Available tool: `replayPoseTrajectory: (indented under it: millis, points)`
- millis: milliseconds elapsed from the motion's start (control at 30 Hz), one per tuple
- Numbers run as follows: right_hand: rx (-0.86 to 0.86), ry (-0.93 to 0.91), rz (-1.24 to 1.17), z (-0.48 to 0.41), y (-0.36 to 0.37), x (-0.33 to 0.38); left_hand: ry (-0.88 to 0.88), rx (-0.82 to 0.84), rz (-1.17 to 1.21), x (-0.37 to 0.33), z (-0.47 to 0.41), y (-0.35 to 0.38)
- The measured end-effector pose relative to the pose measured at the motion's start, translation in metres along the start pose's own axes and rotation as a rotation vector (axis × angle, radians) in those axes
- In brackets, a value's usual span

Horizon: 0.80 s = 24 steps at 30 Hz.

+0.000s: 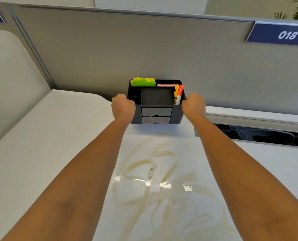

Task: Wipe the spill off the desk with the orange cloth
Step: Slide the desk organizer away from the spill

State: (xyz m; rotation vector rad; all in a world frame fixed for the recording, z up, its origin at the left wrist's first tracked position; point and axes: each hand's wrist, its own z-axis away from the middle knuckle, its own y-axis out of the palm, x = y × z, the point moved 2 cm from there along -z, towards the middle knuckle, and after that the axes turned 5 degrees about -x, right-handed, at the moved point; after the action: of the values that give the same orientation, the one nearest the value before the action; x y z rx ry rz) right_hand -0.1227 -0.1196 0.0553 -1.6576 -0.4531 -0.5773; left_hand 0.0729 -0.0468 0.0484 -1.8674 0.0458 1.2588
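A pale yellowish spill (155, 181) spreads in smeared streaks across the white desk (49, 136) between my forearms. At the back of the desk stands a black desk organizer (156, 101) against the grey partition. My left hand (123, 106) grips its left side and my right hand (193, 106) grips its right side. The organizer holds green and yellow sticky notes (143, 82), a pink pad, and orange and yellow markers (178, 94). No orange cloth is in view.
A grey partition wall (144, 49) rises right behind the organizer, with a blue sign reading 018 (280, 34) at upper right. A cable gap (266, 134) opens in the desk at the right. A curved white panel (10, 84) stands at the left.
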Motion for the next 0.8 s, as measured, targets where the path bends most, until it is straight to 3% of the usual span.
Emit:
replayPoseTrajectory:
  millis: [533,800]
  points:
    - [0.164,-0.209,-0.107,0.068,0.099,0.165,-0.145,-0.302,-0.008,0.107,-0.078,-0.146]
    - [0.232,-0.240,-0.120,0.100,0.152,0.198,-0.212,-0.329,-0.074,0.161,-0.096,-0.178]
